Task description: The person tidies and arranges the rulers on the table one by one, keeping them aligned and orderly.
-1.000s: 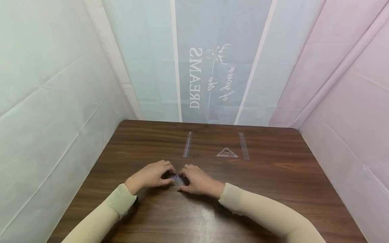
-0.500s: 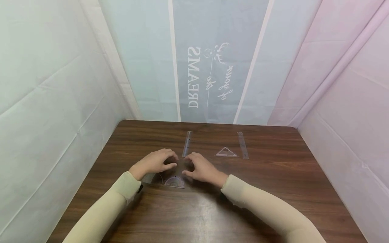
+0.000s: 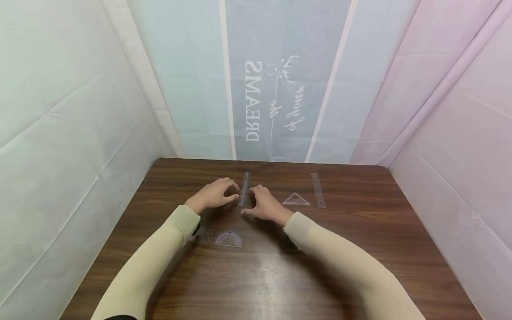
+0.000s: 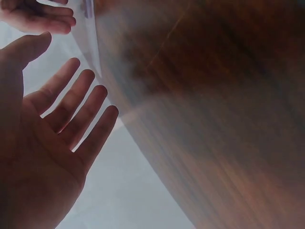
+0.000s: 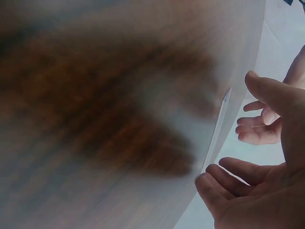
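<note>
A clear ruler (image 3: pixel 245 190) lies on the dark wooden table, pointing away from me. My left hand (image 3: pixel 216 194) is just to its left, fingers extended and loosely bent. On its other side hovers my right hand (image 3: pixel 264 203), thumb apart from the fingers. Neither hand holds anything. In the right wrist view the ruler (image 5: pixel 219 129) runs close by the right fingertips; whether they touch it I cannot tell. Nearer to me lies a clear protractor (image 3: pixel 229 239). Beside it, a second clear piece with a curved scale (image 3: pixel 206 234) is partly hidden by the left sleeve.
To the right lie a clear triangular set square (image 3: pixel 296 200) and another clear ruler (image 3: pixel 318 191). Pale fabric walls enclose the table (image 3: pixel 360 249) at the back and sides.
Both hands have moved away from the protractor, forward to the sides of the ruler. The protractor and the piece beside it are now uncovered on the table.
</note>
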